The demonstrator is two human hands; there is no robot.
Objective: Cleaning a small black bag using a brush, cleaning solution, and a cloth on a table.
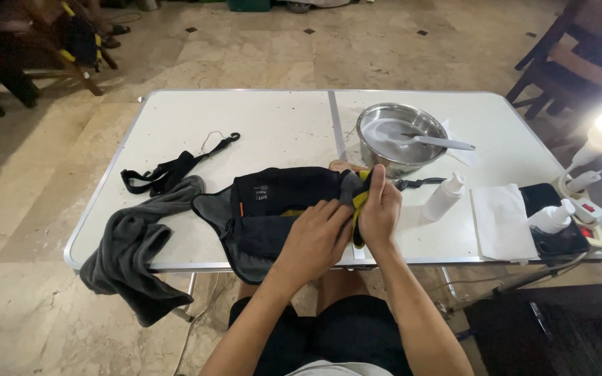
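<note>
Left hand [315, 237] hides bag [266, 209] middle; chairs [573, 63] cut off, perhaps wooden.

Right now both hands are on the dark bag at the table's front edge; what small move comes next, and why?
Probably peel the bag's end open a little wider. The right hand pinches the yellow lining there, while the left hand presses the fabric beside it, so the opening looks only partly spread.

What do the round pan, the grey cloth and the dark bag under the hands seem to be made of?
The round pan looks like bare steel: silvery, with bright reflections on its wall. The grey cloth seems a soft fleece or towel fabric: matte, folding limply over the table edge. The dark bag, held by the left hand and right hand, looks like woven synthetic fabric, matte, with yellow lining.
</note>
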